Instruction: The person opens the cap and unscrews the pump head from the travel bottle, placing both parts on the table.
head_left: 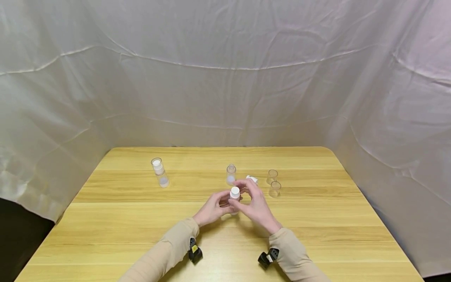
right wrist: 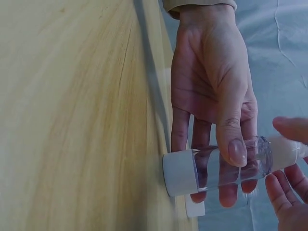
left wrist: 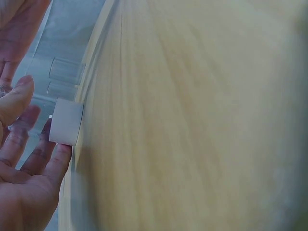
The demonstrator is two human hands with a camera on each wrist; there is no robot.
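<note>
A clear pump bottle with a white base (left wrist: pixel 66 122) and a white pump top (head_left: pixel 235 191) stands upright between my hands. Around its clear body (right wrist: pixel 210 168), my left hand (head_left: pixel 212 209) has its thumb in front and its fingers behind. My right hand (head_left: pixel 258 207) curls thumb and fingers round the white pump top. Only its fingertips show at the edge of the right wrist view, by the bottle's neck. Just beyond lies a loose white piece (head_left: pixel 251 179). Next to that piece, an open clear bottle (head_left: pixel 231 175) stands without a pump.
Two clear caps (head_left: pixel 275 189) stand right of the hands. Far left is another pump bottle (head_left: pixel 159 172), its white top under a clear cap. Pale cloth (head_left: pixel 225 98) hangs round the back and sides of the wooden table (head_left: pixel 116 219). A black wrist camera sits on each sleeve.
</note>
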